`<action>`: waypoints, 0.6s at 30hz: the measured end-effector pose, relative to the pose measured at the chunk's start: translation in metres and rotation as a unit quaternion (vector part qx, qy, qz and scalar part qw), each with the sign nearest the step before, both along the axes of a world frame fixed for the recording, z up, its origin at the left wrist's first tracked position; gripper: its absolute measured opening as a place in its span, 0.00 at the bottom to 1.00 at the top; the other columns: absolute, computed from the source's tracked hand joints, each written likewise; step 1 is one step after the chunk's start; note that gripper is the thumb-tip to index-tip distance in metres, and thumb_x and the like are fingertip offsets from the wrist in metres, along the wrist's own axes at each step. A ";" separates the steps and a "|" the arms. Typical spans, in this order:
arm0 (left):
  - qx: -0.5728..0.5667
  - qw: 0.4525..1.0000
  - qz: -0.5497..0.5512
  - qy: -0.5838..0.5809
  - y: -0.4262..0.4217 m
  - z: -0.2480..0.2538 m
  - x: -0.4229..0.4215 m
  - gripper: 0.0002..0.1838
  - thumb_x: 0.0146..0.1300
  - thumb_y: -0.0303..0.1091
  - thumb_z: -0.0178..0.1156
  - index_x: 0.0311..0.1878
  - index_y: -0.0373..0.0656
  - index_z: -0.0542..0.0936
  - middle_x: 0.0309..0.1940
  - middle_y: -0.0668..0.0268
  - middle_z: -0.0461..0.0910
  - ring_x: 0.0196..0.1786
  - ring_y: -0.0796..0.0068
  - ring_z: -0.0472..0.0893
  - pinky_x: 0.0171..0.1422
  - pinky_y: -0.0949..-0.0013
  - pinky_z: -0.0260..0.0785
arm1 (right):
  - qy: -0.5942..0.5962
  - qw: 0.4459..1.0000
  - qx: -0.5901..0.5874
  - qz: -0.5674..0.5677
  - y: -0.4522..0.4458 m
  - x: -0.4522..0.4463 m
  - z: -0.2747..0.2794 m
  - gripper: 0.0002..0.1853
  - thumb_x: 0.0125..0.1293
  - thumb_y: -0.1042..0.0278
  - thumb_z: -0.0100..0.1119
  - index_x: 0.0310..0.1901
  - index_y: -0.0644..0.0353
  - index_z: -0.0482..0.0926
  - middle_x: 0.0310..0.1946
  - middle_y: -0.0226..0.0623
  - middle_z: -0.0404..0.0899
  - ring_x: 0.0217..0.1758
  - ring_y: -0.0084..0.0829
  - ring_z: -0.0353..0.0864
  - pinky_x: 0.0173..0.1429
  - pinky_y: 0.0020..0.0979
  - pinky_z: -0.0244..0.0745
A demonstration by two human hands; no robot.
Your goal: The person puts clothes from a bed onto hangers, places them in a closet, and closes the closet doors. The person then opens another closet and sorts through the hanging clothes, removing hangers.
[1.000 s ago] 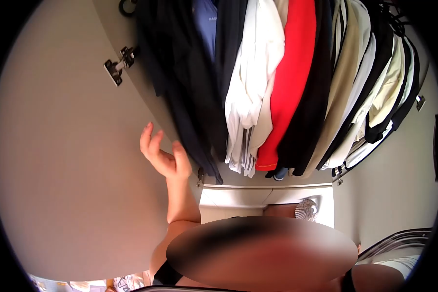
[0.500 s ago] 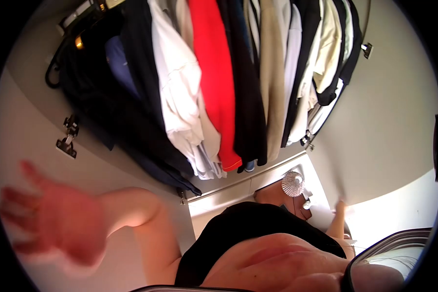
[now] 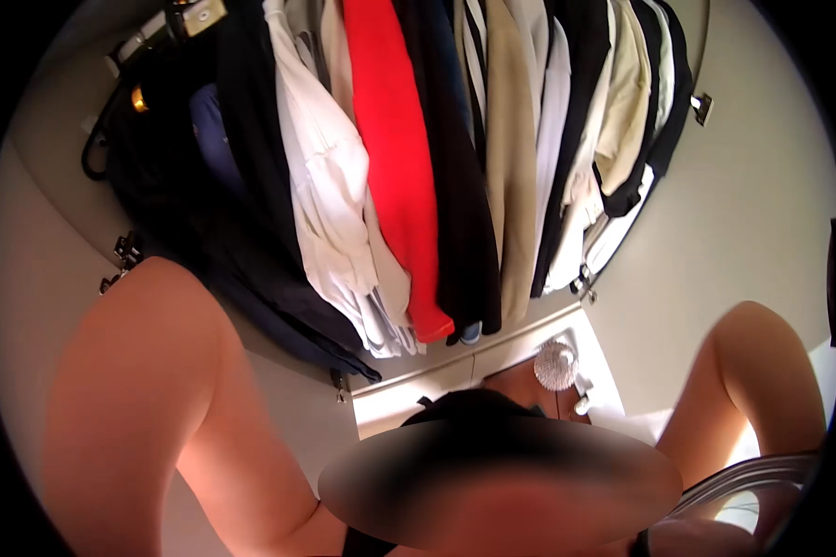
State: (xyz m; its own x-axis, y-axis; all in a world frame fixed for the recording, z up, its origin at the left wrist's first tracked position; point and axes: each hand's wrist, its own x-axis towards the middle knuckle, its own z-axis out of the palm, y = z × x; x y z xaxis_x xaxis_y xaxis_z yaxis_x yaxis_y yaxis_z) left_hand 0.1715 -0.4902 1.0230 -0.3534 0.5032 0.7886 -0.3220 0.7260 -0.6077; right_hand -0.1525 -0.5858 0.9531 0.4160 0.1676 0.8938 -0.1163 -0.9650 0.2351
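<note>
Neither of my hands is in the picture now; only my bent arms show. My left arm [image 3: 139, 371] is raised with its elbow up at the left. The forearm runs down past the lower edge. On the right, my right arm [image 3: 748, 371] is bent in the same way, its hand hidden beyond the frame. Between and above the elbows hang clothes: a red garment [image 3: 395, 176], a white shirt [image 3: 320, 167], a dark jacket [image 3: 251, 232] and a beige garment [image 3: 511, 158]. No hand is seen touching them.
The clothes hang in an open wardrobe with a metal hinge [image 3: 703, 109] on the right door [image 3: 659, 269]. Below stands a round ribbed object [image 3: 555, 365] near a white ledge [image 3: 427, 395]. A dark curved frame [image 3: 743, 478] crosses the lower right, and a blurred oval covers the lower middle.
My left hand, earlier spread open at the left, has left the view as that elbow rose. My right arm has come up, bent, at the right. The clothes appear slightly shifted in view.
</note>
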 end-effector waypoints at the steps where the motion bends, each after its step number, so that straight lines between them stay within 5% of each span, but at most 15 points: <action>1: -0.001 1.000 0.000 -0.001 -0.003 -0.002 -0.004 0.25 0.70 0.46 0.40 0.68 0.51 0.63 0.73 0.59 0.56 0.75 0.55 0.54 0.73 0.29 0.39 | 0.016 0.999 -0.041 0.029 0.006 0.008 0.010 0.24 0.65 0.48 0.57 0.52 0.59 0.75 0.48 0.46 0.79 0.47 0.41 0.78 0.52 0.36 0.66; 18: -0.046 0.998 -0.042 -0.011 -0.028 -0.004 -0.040 0.24 0.73 0.50 0.37 0.66 0.51 0.66 0.73 0.62 0.58 0.74 0.60 0.57 0.73 0.27 0.38 | 0.025 0.988 -0.145 0.046 0.027 0.008 0.028 0.14 0.67 0.54 0.55 0.45 0.55 0.73 0.42 0.40 0.77 0.37 0.35 0.76 0.38 0.31 0.60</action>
State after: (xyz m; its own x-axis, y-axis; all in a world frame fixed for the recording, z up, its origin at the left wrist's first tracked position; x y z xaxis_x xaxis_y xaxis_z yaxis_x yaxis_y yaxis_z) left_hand 0.1319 -0.5186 1.0194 -0.3237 0.6025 0.7295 -0.2472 0.6904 -0.6799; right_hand -0.1441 -0.5585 0.9810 0.4294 0.4529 0.7814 -0.0117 -0.8623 0.5062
